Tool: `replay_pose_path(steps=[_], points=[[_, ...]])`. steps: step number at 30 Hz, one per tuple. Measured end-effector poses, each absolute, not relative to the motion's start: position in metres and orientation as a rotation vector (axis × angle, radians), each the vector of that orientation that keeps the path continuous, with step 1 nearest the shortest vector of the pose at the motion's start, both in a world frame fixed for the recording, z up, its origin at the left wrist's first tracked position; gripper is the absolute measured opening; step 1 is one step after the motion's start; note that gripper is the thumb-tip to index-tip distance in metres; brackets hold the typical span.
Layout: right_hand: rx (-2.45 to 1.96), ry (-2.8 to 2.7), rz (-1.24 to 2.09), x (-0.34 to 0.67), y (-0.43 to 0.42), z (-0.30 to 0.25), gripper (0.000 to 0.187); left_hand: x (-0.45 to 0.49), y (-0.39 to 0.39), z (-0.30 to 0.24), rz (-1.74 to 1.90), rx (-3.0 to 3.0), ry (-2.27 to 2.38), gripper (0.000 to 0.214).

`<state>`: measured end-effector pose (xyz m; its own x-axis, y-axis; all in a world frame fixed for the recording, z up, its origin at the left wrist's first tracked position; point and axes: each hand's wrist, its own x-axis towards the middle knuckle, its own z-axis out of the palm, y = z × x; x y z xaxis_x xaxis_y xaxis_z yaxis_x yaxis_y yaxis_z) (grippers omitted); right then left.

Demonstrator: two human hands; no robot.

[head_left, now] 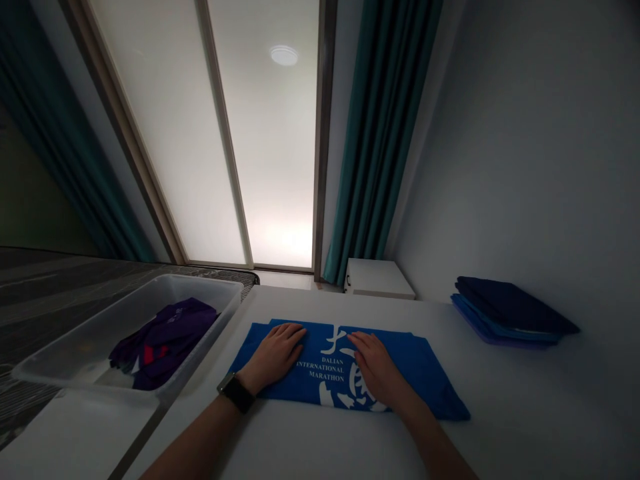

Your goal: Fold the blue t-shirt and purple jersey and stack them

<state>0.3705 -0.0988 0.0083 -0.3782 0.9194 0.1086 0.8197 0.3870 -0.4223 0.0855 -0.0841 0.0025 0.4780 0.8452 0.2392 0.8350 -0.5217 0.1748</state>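
Observation:
A blue T-shirt [310, 390] with white lettering and brush-stroke print lies partly folded into a wide flat shape on the white table [300, 440]. My left hand [276, 353] rests on its left part, palm down with fingers stretched forward; a dark watch is on that wrist. On the right part of the print lies my right hand [377, 365], also flat, its fingers pointing up and left. Neither hand grips the cloth. Parts of the print are hidden beneath my hands.
At left stands a translucent plastic bin [55, 343] with a crumpled purple garment [175, 340] in it. A stack of folded dark and blue clothes [515, 310] sits at the table's right, by the wall. Beyond the table are a white cabinet [377, 277] and teal curtains [385, 133].

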Motion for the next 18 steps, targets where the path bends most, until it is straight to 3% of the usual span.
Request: replay_pose_path(steps=[6,11,18], points=[[-1.784,-2.361,0.275,0.42,-0.072,-0.003,0.052,0.073,-0.056,0.006,0.311,2.644,1.567,0.044],[-1.934,-2.427,0.386,0.448,-0.048,0.017,0.062,0.074,-0.031,0.035,0.086,2.523,1.481,0.043],[-1.951,-2.581,0.633,0.466,-0.02,0.052,0.027,0.078,-0.001,0.071,-0.267,2.364,1.43,0.026]])
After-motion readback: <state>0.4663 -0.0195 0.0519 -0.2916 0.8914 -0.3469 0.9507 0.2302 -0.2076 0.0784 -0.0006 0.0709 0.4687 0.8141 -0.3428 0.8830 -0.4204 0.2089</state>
